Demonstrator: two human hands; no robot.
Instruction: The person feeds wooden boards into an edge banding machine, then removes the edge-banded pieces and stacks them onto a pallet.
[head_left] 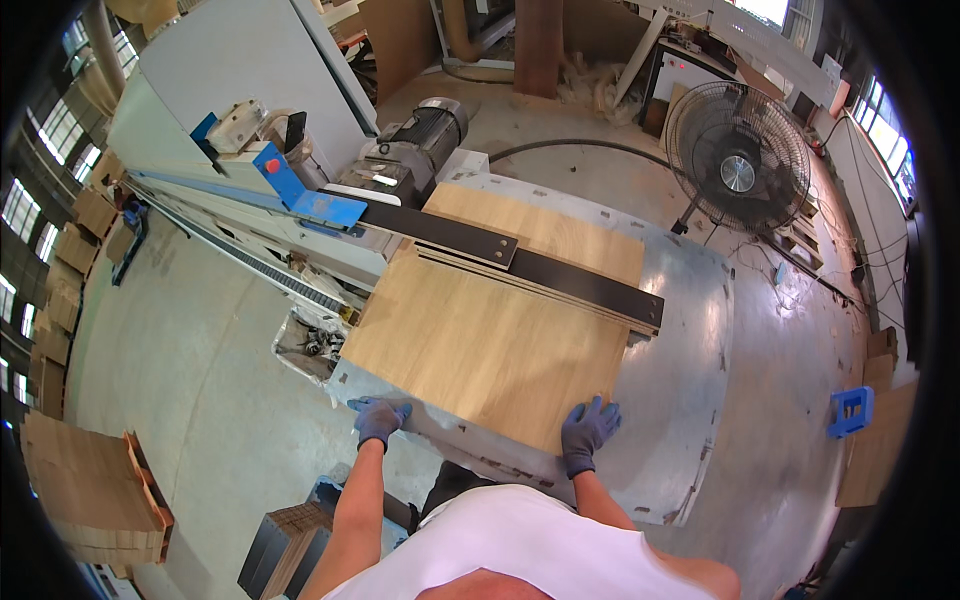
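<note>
A light wood-grain panel (490,350) lies flat on a metal-topped table (685,390). Dark, long strips (590,290) rest across the panel, one end near the machine at the left. My right hand (590,435), in a grey-blue glove, is at the panel's near right corner with its fingers stretched out. At the table's near left edge is my left hand (380,420), gloved alike, its fingers extended beside the panel's near left corner. Neither hand is wrapped round anything.
A large grey machine (240,70) with a motor (425,125) and a red button stands at the left. A wire-caged fan (738,155) is beyond the table's far right. Stacked boards (90,480) sit at the left, a blue plastic stool (850,412) at the right.
</note>
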